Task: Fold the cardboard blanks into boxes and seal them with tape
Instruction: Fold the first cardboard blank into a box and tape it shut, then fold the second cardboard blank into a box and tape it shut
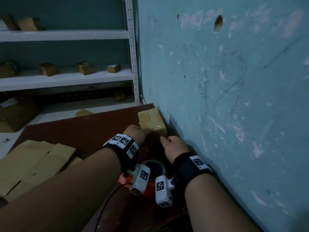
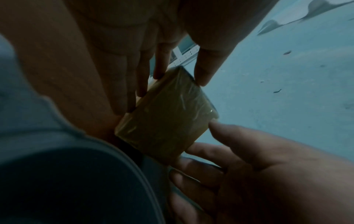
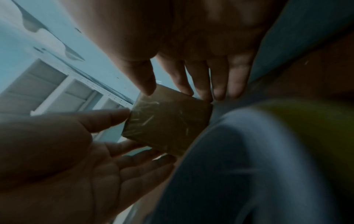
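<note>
A small taped cardboard box (image 1: pixel 151 122) sits on the brown table (image 1: pixel 87 129), tight against the blue wall. My left hand (image 1: pixel 143 131) reaches its near left side and my right hand (image 1: pixel 164 139) its near right corner. In the left wrist view the box (image 2: pixel 166 118) lies between my left thumb and fingers. In the right wrist view my right hand (image 3: pixel 178 94) pinches the box (image 3: pixel 168 122) with thumb and fingertips. A roll of tape (image 1: pixel 153 169) on an orange dispenser stands under my wrists.
Flat cardboard blanks (image 1: pixel 33 164) lie stacked at the table's left. White shelves (image 1: pixel 66 77) behind the table carry several small finished boxes. The rough blue wall (image 1: pixel 234 97) closes off the right side.
</note>
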Action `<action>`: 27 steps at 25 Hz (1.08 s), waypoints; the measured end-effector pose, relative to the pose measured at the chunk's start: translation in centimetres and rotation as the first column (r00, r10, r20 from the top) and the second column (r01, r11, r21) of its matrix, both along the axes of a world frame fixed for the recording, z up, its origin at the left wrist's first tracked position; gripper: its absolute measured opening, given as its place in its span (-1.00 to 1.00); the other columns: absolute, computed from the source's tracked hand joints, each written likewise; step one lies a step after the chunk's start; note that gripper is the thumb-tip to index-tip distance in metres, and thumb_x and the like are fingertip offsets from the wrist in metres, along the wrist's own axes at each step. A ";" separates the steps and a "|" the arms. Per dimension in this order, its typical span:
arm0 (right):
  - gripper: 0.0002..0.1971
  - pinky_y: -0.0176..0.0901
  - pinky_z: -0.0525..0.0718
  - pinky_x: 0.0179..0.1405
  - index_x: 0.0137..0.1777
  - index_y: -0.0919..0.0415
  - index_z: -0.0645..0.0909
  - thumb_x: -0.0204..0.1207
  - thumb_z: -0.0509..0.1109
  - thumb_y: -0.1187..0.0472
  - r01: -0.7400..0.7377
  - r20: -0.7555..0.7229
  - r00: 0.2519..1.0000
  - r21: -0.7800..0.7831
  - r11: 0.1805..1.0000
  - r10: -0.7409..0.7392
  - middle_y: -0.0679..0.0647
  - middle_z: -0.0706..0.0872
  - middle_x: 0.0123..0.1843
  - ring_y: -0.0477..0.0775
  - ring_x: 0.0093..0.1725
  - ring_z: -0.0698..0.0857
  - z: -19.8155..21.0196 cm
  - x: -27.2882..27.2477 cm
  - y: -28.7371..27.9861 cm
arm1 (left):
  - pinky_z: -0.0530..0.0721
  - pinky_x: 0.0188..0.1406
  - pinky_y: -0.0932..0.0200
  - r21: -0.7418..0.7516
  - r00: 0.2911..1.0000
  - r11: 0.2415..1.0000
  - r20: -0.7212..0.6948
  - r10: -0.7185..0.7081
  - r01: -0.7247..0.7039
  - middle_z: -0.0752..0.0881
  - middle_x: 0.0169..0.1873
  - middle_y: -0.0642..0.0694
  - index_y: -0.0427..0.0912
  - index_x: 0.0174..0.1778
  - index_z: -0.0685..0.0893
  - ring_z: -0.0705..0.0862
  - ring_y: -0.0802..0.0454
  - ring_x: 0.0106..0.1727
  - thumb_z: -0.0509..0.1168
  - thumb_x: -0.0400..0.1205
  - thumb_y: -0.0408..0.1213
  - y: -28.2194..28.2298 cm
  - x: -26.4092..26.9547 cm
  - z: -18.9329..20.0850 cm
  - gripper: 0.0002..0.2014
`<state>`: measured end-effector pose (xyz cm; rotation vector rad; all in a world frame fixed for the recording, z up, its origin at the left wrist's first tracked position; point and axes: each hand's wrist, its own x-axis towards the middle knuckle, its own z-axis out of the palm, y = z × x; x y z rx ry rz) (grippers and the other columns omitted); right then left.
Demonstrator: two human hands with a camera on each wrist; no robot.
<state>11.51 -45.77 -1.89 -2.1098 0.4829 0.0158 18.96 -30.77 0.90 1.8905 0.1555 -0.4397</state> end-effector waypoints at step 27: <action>-0.53 0.17 0.72 0.43 0.63 0.14 0.50 0.74 0.38 0.16 -0.233 0.134 0.973 0.551 0.802 0.190 -0.02 0.67 0.28 0.02 0.24 0.73 2.0 -6.9 20.0 | 0.76 0.22 -0.31 -0.450 0.741 0.635 -0.095 0.665 -0.628 0.76 0.22 -0.23 -0.26 0.22 0.67 0.77 -0.28 0.20 0.32 0.80 -0.10 27.1 -16.8 -0.6 -0.72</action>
